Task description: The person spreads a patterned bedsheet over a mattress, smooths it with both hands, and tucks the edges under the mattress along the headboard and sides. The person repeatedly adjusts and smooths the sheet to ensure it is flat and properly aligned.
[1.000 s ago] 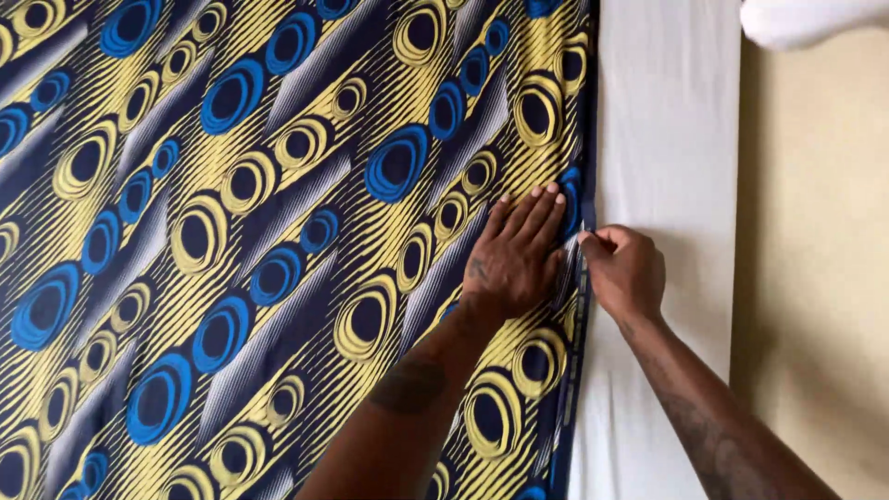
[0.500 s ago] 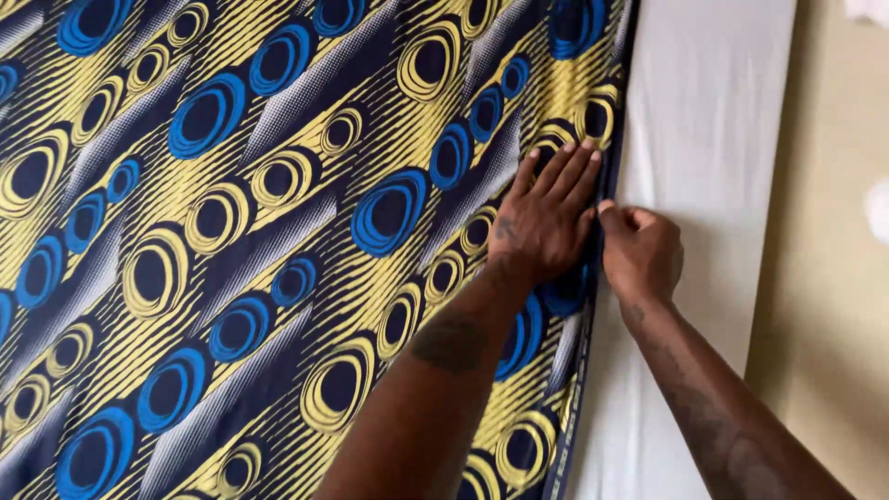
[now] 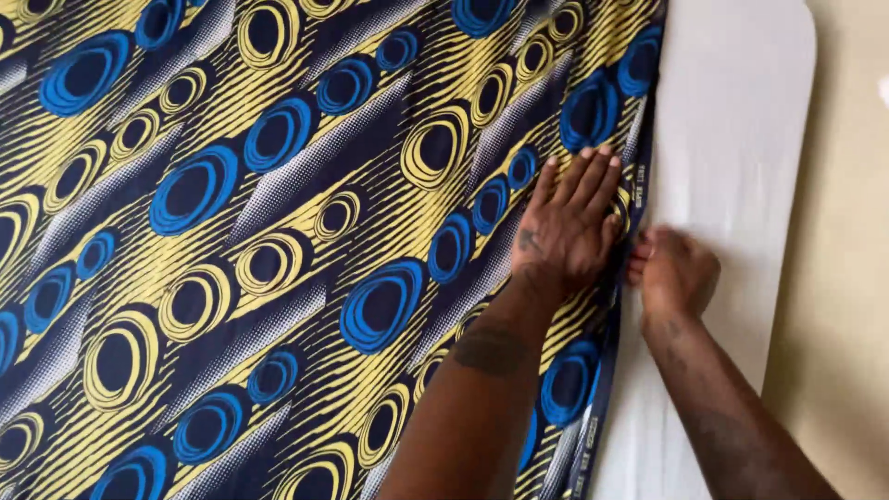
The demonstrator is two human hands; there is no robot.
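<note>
Pressing left hand [image 3: 567, 230] on patterned fabric [image 3: 278, 241], right hand [image 3: 674, 271] at hem

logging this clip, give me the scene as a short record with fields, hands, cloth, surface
left hand: flat, fingers spread, pressing on the patterned cloth near its right edge
right hand: curled, fingertips at the cloth's edge beside the left hand; what it pinches cannot be told
patterned cloth: navy with blue and yellow rings, spread out flat, selvedge along the right
white surface: padded white board under the cloth, bare strip showing right of the edge
floor: beige, right of the board
</note>
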